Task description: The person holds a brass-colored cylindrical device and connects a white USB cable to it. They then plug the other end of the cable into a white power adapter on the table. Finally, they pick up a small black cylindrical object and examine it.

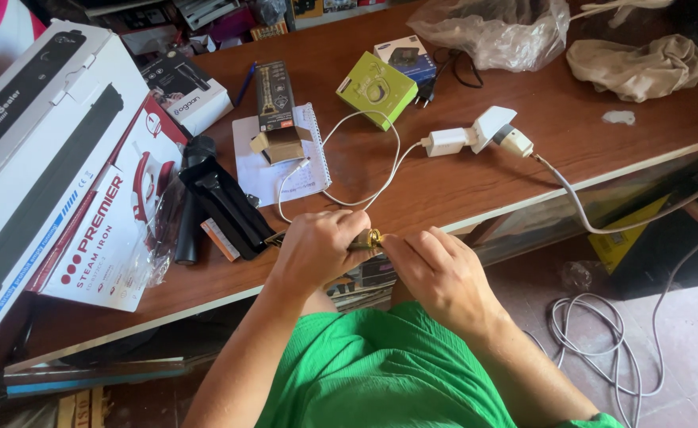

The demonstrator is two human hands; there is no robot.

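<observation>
Both hands meet at the near edge of the worktop [460,186], over a green-clad lap. Left hand [317,250] is closed around a small brass-coloured piece [369,238], fingers curled tight on it; right hand [436,273] pinches the same piece from the other side with thumb and forefinger (most of the piece is hidden, can't tell what it is). Just left of the hands: black pouch [222,202] with a dark cylinder beside it, touching a stack of appliance boxes [64,166]. Behind the hands, a thin white cable [365,170] loops across a spiral notepad [274,162] that carries a small dark carton [276,103], open at its near end. Cable runs right to a white plug adapter [476,135], from which a thicker grey cord [579,210] drops off the edge to coils on the floor. Farther back: green square box [377,89], blue box behind it, clear plastic bag [499,32], crumpled beige cloth [638,67] at far right.
</observation>
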